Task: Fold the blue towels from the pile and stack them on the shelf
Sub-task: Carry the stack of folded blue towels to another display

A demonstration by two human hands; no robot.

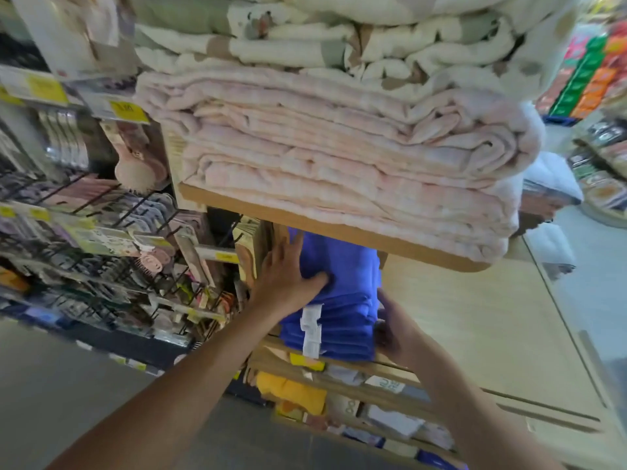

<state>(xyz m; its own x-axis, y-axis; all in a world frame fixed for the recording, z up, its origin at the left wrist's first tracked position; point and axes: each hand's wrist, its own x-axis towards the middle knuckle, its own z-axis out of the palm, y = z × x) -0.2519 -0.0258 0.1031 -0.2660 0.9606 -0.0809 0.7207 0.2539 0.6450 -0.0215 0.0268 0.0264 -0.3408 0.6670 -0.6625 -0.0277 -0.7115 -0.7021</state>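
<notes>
Left hand [285, 270], right hand [395, 329] touch one blue towel stack [346, 300].

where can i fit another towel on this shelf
Only a thin strip of shelf left of the blue stack, below the left hand. The stack reaches nearly to the board above, and the right hand is against its right side. Pink towels fill the top; lower shelves are crammed.

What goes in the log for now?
left hand: flat on blue towels | right hand: against their side | towels: on shelf
</notes>
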